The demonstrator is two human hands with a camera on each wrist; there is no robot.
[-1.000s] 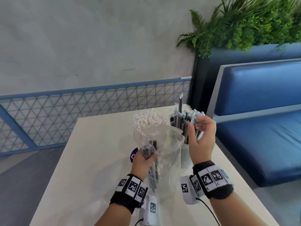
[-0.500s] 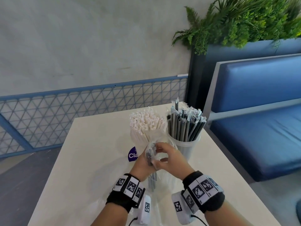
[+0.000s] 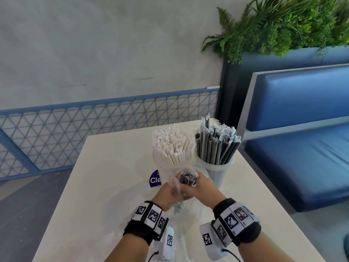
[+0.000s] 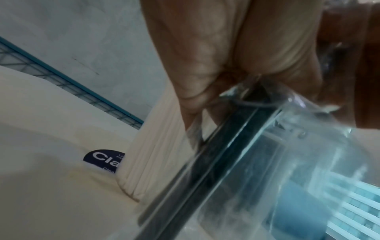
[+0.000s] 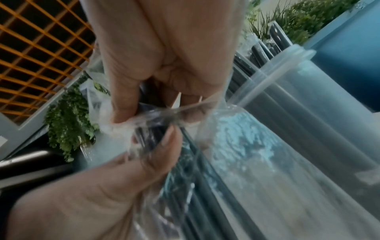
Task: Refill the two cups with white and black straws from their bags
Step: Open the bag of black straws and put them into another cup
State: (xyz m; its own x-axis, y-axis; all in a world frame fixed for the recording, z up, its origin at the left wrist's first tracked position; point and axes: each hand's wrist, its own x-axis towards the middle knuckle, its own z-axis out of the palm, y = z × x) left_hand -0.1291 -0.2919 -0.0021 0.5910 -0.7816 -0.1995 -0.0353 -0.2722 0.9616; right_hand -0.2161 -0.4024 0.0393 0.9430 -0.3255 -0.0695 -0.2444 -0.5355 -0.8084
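Note:
Two cups stand at the table's far side: one packed with white straws [image 3: 172, 148], and a clear cup [image 3: 217, 173] filled with wrapped black straws [image 3: 217, 144]. In front of them my left hand [image 3: 173, 189] grips the neck of a clear plastic bag [image 3: 190, 214] that holds a small bundle of black straws [image 3: 186, 178]. My right hand [image 3: 191, 184] curls round the tops of those straws at the bag's mouth. In the left wrist view the bagged straws [image 4: 226, 146] run down from my fingers [image 4: 197, 78]. In the right wrist view my fingers [image 5: 123, 100] pinch plastic and straws [image 5: 152, 138] together.
A purple round label [image 3: 154, 179] lies on the cream table [image 3: 94, 186] by the white straws. More clear plastic [image 3: 120, 233] lies flat near my left wrist. A blue bench [image 3: 302, 148] stands to the right, with a planter [image 3: 283, 19] behind it and a mesh railing [image 3: 75, 133] at the back.
My right hand left the cup of black straws and came down to the bag held by my left hand. It now grips the straw tops there.

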